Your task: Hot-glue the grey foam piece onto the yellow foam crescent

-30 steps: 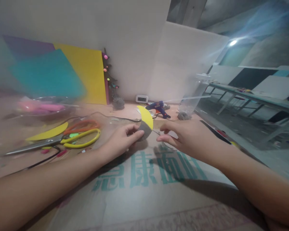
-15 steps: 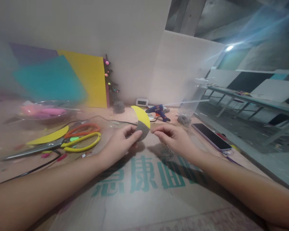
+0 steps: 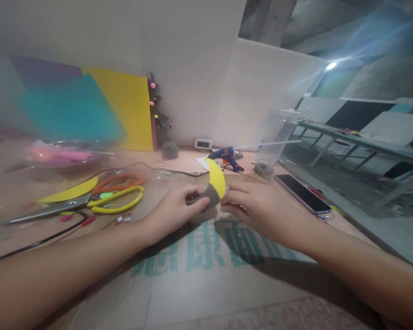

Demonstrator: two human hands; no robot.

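Note:
A curved yellow and grey piece (image 3: pixel 217 179) stands up over the middle of the table. Its grey lower part is pinched between the thumb and fingers of my left hand (image 3: pixel 182 207). Close on its right side is my right hand (image 3: pixel 248 206), palm down, with fingers bent toward the yellow edge; whether they grip it is hidden. Behind the piece lies a blue glue gun (image 3: pixel 225 156). Large scissors (image 3: pixel 89 202) with orange and yellow handles lie to the left, beside a flat yellow cutout (image 3: pixel 72 190).
A phone (image 3: pixel 303 195) lies at the right near the table edge. At the back are a small clock (image 3: pixel 203 144), a ball of grey twine (image 3: pixel 263 170) and a clear container. A bowl of pink items (image 3: pixel 65 156) and coloured sheets (image 3: pixel 124 110) are at the left.
The yellow and grey piece has moved right and slightly down with my left hand. My right hand has turned more palm down, and its fingers now reach the piece's right edge.

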